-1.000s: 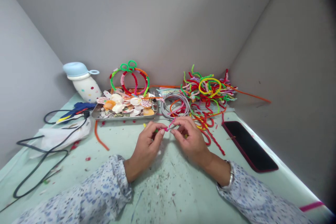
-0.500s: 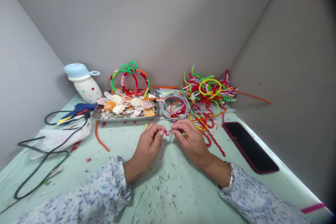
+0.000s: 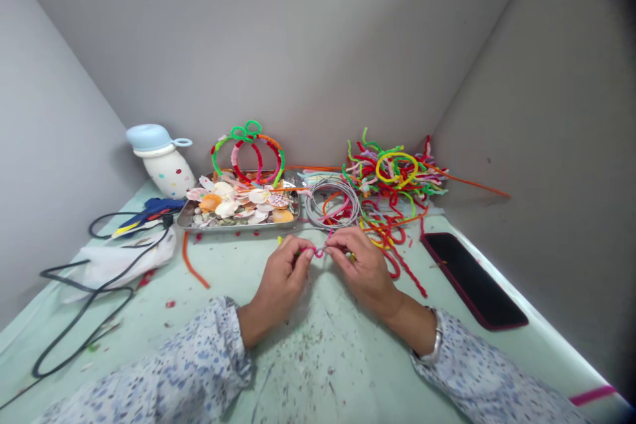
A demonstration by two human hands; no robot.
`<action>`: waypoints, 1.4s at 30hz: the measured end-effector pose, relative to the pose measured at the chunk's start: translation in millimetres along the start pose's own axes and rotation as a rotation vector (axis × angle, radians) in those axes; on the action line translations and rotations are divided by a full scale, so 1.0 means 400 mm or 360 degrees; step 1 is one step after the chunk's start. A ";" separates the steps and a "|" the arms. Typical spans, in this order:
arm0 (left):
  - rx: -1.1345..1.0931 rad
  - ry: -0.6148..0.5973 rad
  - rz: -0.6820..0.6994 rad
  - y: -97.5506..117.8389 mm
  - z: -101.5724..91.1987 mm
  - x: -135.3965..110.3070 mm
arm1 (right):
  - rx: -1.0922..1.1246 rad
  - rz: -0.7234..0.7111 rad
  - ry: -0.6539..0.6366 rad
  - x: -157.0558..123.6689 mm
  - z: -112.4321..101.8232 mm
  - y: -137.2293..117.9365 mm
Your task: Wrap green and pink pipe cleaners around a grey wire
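My left hand [image 3: 281, 278] pinches a short pink pipe cleaner [image 3: 318, 254], which curves in the small gap between my two hands. Opposite it, my right hand [image 3: 366, 271] is closed at thumb and forefinger on a thin grey wire [image 3: 324, 248] that meets the pink piece. Fingers hide how the two are joined. A bit of yellow shows behind each hand. Just beyond my fingers lies a coil of grey wire [image 3: 309, 207].
A metal tray [image 3: 233, 230] of seashells [image 3: 226, 209] stands behind, with pipe-cleaner rings [image 3: 284, 159] upright over it. Tangled pipe cleaners [image 3: 392, 199] lie back right, a phone [image 3: 474, 281] at right. Left are a bottle [image 3: 171, 172], black cable [image 3: 64, 361] and plastic bag [image 3: 119, 262].
My left hand has shifted very slightly to the right, toward my right hand. Both hands keep their pinch, and the view has moved a little.
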State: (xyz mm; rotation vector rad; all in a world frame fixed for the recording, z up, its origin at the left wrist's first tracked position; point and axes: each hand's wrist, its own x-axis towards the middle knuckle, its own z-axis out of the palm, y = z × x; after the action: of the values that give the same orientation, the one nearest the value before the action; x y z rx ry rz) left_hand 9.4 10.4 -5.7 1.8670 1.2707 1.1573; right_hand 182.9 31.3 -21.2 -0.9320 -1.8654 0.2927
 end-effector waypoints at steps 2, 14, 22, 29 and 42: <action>0.0019 -0.0003 0.0003 0.001 0.000 0.002 | -0.0003 0.0007 0.0013 0.000 0.000 -0.003; -0.0130 0.0032 -0.0063 -0.008 0.005 -0.007 | 0.0013 -0.0063 -0.0190 -0.010 -0.005 -0.027; -0.0251 -0.0014 -0.0141 -0.008 0.003 -0.009 | -0.0004 -0.0032 -0.0300 -0.014 0.000 -0.027; -0.0067 -0.0010 -0.0068 -0.011 0.006 -0.007 | 0.0027 0.0107 -0.0311 -0.011 -0.001 -0.033; -0.0053 0.0026 0.0002 -0.010 0.003 -0.008 | 0.0398 0.0219 -0.0457 -0.005 -0.020 -0.030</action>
State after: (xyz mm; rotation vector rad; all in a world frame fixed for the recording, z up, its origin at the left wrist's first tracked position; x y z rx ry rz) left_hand 8.4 8.8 -10.9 1.8378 1.2520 1.1894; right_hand 184.3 20.2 -11.9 -0.8810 -1.9684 0.7601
